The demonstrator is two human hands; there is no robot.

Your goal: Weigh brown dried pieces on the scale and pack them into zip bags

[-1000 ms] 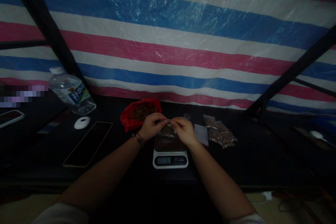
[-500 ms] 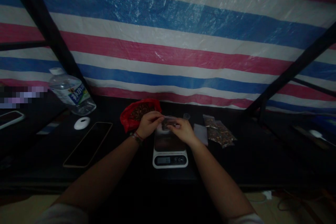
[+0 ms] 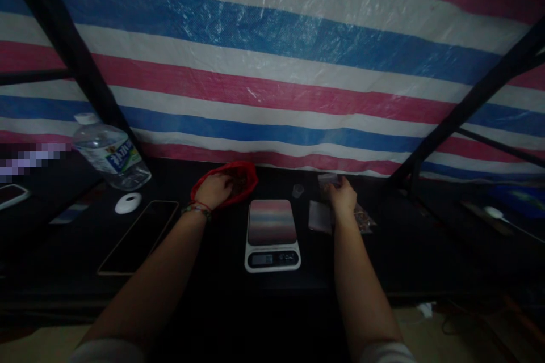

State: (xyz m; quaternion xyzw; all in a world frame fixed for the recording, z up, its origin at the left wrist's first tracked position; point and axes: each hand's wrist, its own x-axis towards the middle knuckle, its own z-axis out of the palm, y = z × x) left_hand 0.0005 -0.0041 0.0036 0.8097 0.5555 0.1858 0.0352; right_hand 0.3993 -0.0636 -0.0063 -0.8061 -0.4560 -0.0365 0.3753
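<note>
My left hand [image 3: 214,189] reaches into the red bag [image 3: 246,167], which holds a loose brown dried mix [image 3: 242,179]. Its fingertips are down in the mix, so their grip is hidden. To the right, my right hand [image 3: 343,198] is over the small filled zip bags [image 3: 365,220], its fingers closed at a clear zip bag [image 3: 327,180]; the hand covers part of the pile. Between my hands stands a kitchen scale [image 3: 272,227] with nothing on its plate. A flat, pale zip bag [image 3: 320,216] lies beside my right hand.
Behind the scale is a small clear cup [image 3: 298,190]. On the left are a phone [image 3: 139,237], a white rounded object [image 3: 128,202] and a large water bottle [image 3: 111,153]. A striped tarp [image 3: 272,85] hangs behind the black table, between dark frame bars.
My hands have parted from the small bag they both held over the scale. The left moved into the red bag, the right over to the filled bags. The scale plate is now uncovered.
</note>
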